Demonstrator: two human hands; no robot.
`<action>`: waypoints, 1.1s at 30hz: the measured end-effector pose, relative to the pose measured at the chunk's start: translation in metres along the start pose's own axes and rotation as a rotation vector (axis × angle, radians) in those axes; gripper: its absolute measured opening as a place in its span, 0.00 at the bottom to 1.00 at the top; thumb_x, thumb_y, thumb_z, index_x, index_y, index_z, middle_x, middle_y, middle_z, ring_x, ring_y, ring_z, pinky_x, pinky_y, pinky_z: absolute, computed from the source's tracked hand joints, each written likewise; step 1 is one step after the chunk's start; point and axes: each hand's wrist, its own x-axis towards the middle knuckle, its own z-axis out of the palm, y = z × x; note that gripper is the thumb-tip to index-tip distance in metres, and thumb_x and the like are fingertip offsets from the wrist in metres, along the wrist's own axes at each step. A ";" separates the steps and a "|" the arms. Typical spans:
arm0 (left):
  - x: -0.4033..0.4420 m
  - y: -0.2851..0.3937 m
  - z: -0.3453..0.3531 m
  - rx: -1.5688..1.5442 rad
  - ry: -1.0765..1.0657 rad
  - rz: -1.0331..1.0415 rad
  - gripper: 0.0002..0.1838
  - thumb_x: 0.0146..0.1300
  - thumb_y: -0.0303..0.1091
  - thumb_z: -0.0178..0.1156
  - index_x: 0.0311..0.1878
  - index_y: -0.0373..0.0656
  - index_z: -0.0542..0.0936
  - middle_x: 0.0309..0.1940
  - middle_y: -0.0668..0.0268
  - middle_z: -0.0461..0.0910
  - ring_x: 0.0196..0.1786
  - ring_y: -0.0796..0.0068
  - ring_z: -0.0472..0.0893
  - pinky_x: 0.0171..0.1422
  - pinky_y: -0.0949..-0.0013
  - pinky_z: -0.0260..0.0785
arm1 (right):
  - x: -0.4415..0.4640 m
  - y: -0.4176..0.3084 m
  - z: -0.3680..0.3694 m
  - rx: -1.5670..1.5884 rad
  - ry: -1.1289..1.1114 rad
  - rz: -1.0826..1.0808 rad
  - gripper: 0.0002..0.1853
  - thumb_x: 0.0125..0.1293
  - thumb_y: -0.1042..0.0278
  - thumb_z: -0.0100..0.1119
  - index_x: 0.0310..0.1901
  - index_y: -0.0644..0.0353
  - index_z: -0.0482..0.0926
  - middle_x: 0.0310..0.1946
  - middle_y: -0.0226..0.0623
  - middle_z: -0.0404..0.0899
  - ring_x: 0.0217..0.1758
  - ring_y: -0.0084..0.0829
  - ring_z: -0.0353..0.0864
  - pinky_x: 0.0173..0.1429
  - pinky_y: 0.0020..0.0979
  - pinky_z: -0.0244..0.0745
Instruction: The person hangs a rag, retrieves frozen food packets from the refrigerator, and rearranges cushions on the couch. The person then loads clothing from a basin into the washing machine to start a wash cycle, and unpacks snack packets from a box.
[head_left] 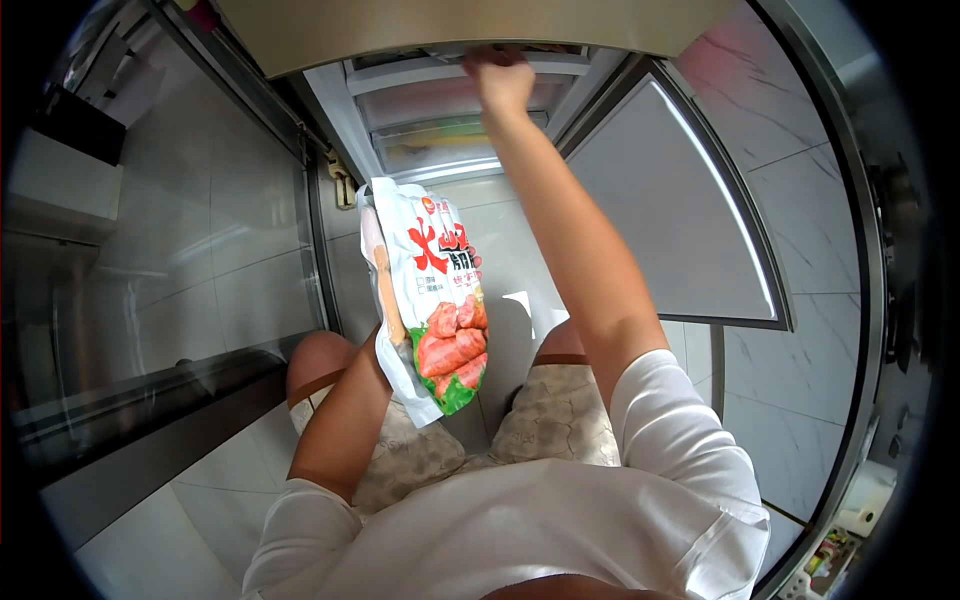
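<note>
White packet gripped in left hand, right hand touching drawer

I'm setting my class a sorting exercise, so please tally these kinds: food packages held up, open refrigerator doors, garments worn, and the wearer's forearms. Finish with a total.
Sausage package: 1
Open refrigerator door: 1
Garments: 2 (white T-shirt, patterned shorts)
Forearms: 2 (left forearm, right forearm)
Total: 6

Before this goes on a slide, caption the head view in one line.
Left hand holding a white food packet, right hand at a drawer of the open fridge.
</note>
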 end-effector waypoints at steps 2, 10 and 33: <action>0.001 0.002 -0.005 -0.019 -0.004 -0.007 0.47 0.66 0.70 0.58 0.73 0.38 0.68 0.60 0.45 0.77 0.63 0.48 0.80 0.68 0.46 0.74 | 0.003 0.013 0.013 0.013 -0.321 -0.094 0.24 0.60 0.78 0.69 0.59 0.65 0.80 0.41 0.40 0.87 0.42 0.31 0.85 0.47 0.34 0.82; -0.003 -0.003 0.000 0.023 0.128 0.009 0.45 0.68 0.69 0.56 0.71 0.36 0.69 0.60 0.44 0.77 0.61 0.47 0.80 0.67 0.47 0.75 | -0.038 -0.006 -0.016 -0.875 -0.282 -0.517 0.18 0.61 0.63 0.69 0.52 0.59 0.86 0.50 0.45 0.85 0.48 0.41 0.84 0.54 0.40 0.80; 0.000 0.012 -0.068 0.292 0.326 0.168 0.24 0.80 0.43 0.52 0.73 0.43 0.70 0.59 0.62 0.78 0.58 0.64 0.79 0.59 0.62 0.77 | -0.263 -0.013 -0.093 -0.656 -0.822 0.297 0.54 0.65 0.58 0.73 0.81 0.68 0.47 0.73 0.56 0.65 0.78 0.44 0.65 0.78 0.40 0.63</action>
